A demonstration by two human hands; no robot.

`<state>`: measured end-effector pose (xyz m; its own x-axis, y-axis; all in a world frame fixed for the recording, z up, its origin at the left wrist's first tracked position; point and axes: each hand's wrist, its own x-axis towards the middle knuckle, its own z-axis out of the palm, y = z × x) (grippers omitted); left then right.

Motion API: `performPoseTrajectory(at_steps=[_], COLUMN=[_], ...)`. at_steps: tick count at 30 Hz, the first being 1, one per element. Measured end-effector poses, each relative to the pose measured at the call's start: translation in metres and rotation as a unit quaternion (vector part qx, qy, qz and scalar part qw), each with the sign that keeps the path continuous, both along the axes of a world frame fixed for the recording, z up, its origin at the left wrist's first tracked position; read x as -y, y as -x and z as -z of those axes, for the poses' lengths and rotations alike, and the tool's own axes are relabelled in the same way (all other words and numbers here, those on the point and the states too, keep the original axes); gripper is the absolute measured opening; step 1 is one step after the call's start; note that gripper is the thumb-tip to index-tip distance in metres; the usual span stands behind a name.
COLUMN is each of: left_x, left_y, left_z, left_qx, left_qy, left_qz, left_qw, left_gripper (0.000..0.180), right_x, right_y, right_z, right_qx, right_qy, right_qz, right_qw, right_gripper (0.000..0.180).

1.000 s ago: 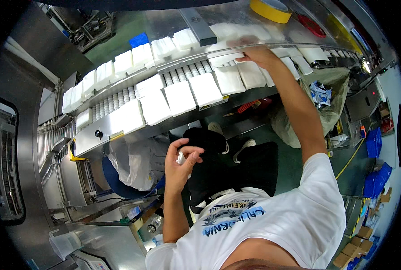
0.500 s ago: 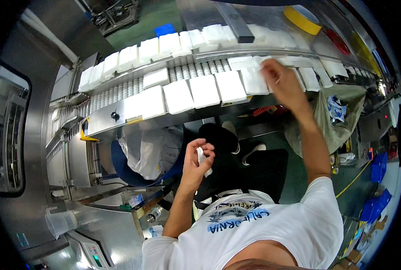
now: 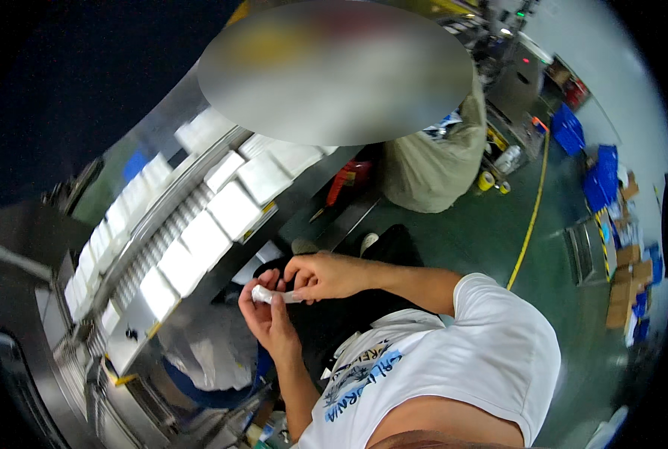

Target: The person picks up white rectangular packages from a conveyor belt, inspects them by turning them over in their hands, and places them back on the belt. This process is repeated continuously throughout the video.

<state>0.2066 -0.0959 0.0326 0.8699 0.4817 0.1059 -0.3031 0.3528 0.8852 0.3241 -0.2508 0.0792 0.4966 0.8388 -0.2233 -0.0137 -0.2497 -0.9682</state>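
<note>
White small piece (image 3: 270,296), soft-looking, maybe a folded wipe or sachet, sits between both hands at chest height, just in front of the person's shirt (image 3: 454,367). Left hand (image 3: 268,318) cups it from below, fingers curled round one end. Right hand (image 3: 325,275) pinches the other end with thumb and fingertips, so the hands are together and both clamped on the piece. Too small to tell what exactly it is, or whether it is sealed, torn or unfolded; no loose scrap shows. Judging by the grip, the piece is being worked, pulled or opened, with nothing visibly finished and the piece not set down anywhere. Just beyond the hands runs a steel conveyor (image 3: 150,299) sloping across the left side, carrying white packs (image 3: 233,209) in rows, flat, side by side, some touching. A thinner lane of small white items (image 3: 165,239) lies beside them. Neither hand touches the conveyor. Below it hangs a pale bag (image 3: 207,348). A beige sack (image 3: 431,161) stands on the green floor (image 3: 499,239) beyond, a yellow line (image 3: 532,209) crossing it. Blue crates (image 3: 585,153) and cardboard boxes (image 3: 622,280) sit well apart at the right.
</note>
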Motion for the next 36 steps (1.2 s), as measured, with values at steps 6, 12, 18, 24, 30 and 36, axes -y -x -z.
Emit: performPoseTrajectory(at_steps=[6,12,18,24,30,36], left_x=[0.021,0.031,0.032,0.032,0.033,0.028], left_y=[-0.001,-0.007,-0.024,-0.028,-0.026,-0.027], left_z=[-0.016,-0.022,-0.030,-0.042,-0.045,-0.044], left_qx=[-0.045,-0.092,-0.089,-0.044,-0.040,-0.030], left_qy=[0.028,0.049,0.101,0.108,0.057,0.069], left_qz=[0.058,0.080,0.111,0.146,0.141,0.145], left_qw=[0.997,0.991,0.985,0.982,0.988,0.987], left_gripper=[0.037,0.039,0.043,0.043,0.046,0.037], right_x=[0.042,0.064,0.074,0.068,0.069,0.065], right_y=[0.003,-0.004,-0.012,-0.008,-0.006,0.004], right_z=[0.003,0.011,0.024,-0.003,-0.016,-0.022], right_qx=[0.147,0.056,-0.096,-0.025,0.012,0.033], right_qy=[-0.013,-0.099,-0.159,-0.180,-0.179,-0.160], right_qz=[0.061,0.211,0.247,0.295,0.316,0.278], right_qw=[0.987,0.971,0.951,0.938,0.932,0.946], right_gripper=[0.019,0.013,0.010,0.010,0.013,0.046])
